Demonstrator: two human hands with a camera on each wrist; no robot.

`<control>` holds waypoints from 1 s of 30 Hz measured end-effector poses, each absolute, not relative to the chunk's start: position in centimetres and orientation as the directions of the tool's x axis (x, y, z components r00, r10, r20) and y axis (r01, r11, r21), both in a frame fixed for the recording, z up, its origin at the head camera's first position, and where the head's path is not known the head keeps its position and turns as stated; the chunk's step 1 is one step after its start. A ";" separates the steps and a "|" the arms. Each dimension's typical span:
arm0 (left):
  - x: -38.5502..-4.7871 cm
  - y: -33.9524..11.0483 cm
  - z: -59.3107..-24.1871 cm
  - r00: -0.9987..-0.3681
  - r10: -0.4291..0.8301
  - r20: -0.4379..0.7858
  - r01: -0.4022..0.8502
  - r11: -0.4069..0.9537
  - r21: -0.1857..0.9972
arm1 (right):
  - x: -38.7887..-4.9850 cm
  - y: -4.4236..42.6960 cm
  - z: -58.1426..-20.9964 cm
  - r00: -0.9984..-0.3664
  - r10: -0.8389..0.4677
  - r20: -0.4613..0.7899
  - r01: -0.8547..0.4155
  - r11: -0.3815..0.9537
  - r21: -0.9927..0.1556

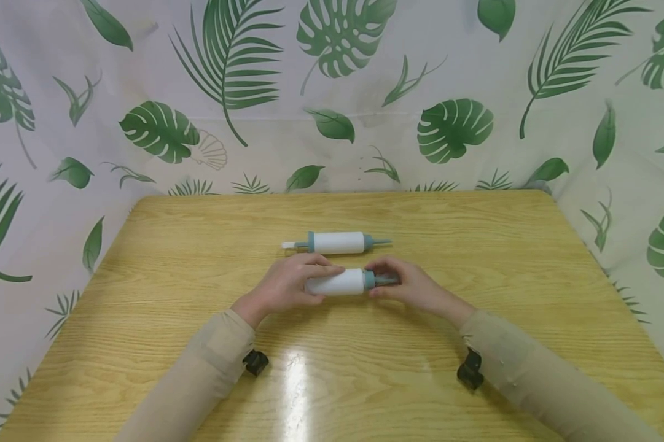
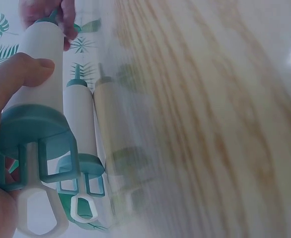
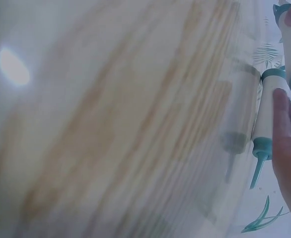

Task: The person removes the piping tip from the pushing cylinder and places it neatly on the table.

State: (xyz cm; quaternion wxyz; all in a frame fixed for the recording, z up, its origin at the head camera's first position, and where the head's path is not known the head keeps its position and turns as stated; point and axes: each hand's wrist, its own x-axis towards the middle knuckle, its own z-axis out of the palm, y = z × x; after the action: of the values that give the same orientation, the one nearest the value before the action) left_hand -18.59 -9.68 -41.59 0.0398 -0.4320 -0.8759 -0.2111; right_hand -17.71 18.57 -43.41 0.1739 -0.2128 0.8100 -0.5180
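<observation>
A white syringe (image 1: 347, 283) with a teal nozzle lies sideways between both hands, low over the table. My left hand (image 1: 294, 279) grips its white barrel, thumb on the near side in the left wrist view, where a teal collar and a pale plunger ring (image 2: 40, 210) show behind. At the nozzle end, my right hand (image 1: 411, 285) pinches around the teal tip; its fingertips partly hide the nozzle. Just beyond lies a matching second syringe (image 1: 338, 243), nozzle to the right and plunger to the left, untouched by either hand.
The wood-grain table (image 1: 160, 264) spreads under everything, its far edge meeting a leaf-printed cloth (image 1: 365, 166). Similar cloth hangs at both sides. Each sleeve carries a small black wrist device (image 1: 255, 363).
</observation>
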 end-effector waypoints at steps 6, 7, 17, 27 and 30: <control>-18.6 -9.6 -41.7 -0.621 0.740 0.258 0.776 0.536 0.333 | -17.9 18.6 -43.7 -0.822 -0.550 -0.149 -0.046 0.326 -0.944; -18.6 -9.6 -41.7 -0.623 0.739 0.257 0.775 0.537 0.333 | -18.0 18.6 -43.7 -0.820 -0.552 -0.153 -0.039 0.320 -0.946; -18.6 -9.6 -41.6 -0.633 0.738 0.233 0.765 0.551 0.334 | -17.8 18.7 -43.5 -0.852 -0.504 -0.141 -0.098 0.419 -0.903; -18.6 -9.7 -41.8 -0.637 0.738 0.224 0.760 0.552 0.342 | -17.8 18.7 -43.7 -0.858 -0.505 -0.099 -0.139 0.413 -0.900; -18.6 -9.7 -41.8 -0.640 0.737 0.216 0.757 0.558 0.339 | -17.7 18.9 -43.6 -0.860 -0.501 -0.097 -0.141 0.417 -0.898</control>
State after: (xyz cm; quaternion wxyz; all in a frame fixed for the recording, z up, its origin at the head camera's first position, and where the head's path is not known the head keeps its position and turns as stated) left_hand -18.64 -9.67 -41.81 0.0244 -0.4235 -0.8824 -0.2038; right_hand -17.74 18.88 -43.64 0.1787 -0.1952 0.8225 -0.5034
